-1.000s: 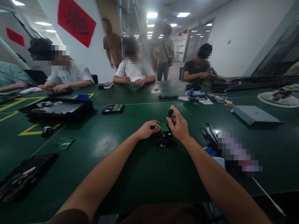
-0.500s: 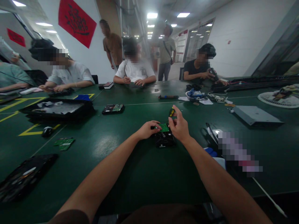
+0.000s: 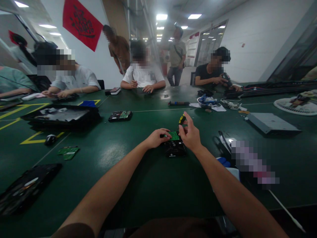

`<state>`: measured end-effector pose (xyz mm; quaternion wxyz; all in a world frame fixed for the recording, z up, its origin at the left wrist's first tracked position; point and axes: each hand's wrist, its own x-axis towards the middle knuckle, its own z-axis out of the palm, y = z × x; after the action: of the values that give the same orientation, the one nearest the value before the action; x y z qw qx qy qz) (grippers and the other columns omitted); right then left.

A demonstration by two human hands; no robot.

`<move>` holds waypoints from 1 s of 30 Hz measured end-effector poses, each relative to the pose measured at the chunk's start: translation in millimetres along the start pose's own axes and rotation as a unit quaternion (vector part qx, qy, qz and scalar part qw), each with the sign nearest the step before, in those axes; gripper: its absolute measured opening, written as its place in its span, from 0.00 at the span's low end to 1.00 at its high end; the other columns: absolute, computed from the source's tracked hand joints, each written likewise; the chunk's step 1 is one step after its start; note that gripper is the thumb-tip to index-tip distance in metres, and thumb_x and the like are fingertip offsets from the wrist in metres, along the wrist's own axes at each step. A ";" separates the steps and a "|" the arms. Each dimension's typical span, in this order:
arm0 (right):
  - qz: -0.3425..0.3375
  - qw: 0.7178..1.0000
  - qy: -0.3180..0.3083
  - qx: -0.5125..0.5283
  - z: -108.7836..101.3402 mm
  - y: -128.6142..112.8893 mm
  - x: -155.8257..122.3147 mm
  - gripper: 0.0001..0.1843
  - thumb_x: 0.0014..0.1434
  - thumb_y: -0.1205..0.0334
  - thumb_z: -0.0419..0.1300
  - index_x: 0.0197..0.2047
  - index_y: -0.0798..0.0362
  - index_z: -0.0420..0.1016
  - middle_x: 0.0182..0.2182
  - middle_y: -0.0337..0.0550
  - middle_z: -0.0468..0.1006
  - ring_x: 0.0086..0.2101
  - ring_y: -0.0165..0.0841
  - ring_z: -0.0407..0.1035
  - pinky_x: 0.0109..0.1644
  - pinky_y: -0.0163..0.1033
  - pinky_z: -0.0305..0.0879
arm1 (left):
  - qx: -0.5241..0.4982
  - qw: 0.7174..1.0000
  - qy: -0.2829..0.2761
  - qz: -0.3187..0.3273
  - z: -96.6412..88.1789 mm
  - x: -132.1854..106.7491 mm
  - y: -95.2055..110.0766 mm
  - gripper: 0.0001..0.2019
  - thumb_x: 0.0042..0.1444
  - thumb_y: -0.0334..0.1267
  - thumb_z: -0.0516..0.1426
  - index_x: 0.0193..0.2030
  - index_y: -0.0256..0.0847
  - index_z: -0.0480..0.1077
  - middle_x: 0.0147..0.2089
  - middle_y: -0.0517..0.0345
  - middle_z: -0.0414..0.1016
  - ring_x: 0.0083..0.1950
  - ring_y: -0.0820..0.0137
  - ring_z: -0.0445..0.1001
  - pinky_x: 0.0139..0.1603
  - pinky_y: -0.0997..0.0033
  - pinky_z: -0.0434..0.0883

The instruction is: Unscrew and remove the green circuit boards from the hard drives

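A black hard drive [image 3: 174,149] with a green circuit board [image 3: 174,135] at its far end lies on the dark green table in front of me. My left hand [image 3: 157,138] grips the drive's left side, its fingertips resting over the board's edge. On the other side, my right hand [image 3: 190,134] is closed around a short black-and-yellow screwdriver [image 3: 182,119]. The screwdriver stands nearly upright above the drive's far right corner, tilted a little. Fingers and handle hide its tip, so I cannot tell whether it touches a screw.
Another hard drive [image 3: 120,115] lies ahead to the left, near a black tray [image 3: 61,115]. Loose green boards [image 3: 68,152] and a black casing [image 3: 27,186] lie at left. A grey metal box [image 3: 273,123] and a bowl [image 3: 206,101] are at right. Co-workers sit across the table.
The screwdriver has turned slightly in my right hand, its yellow marks now facing differently. My left hand stays on the hard drive. In the background, standing people have shifted.
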<state>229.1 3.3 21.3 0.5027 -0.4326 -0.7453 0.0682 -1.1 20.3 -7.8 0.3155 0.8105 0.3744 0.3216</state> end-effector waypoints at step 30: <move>0.006 1.000 0.013 0.007 0.1 2.1 -0.4 0.36 0.67 0.56 0.59 0.74 0.44 0.51 0.47 0.48 0.79 0.28 0.34 0.75 0.35 0.47 0.79 | 0.000 1.000 -0.001 0.005 -0.3 -0.6 3.0 0.07 0.62 0.36 0.63 0.45 0.44 0.82 0.59 0.49 0.76 0.64 0.60 0.72 0.69 0.51 0.64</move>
<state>230.2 4.3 19.8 0.5152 -0.4346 -0.7353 0.0708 -0.4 18.3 -5.6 0.3146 0.8126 0.3698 0.3224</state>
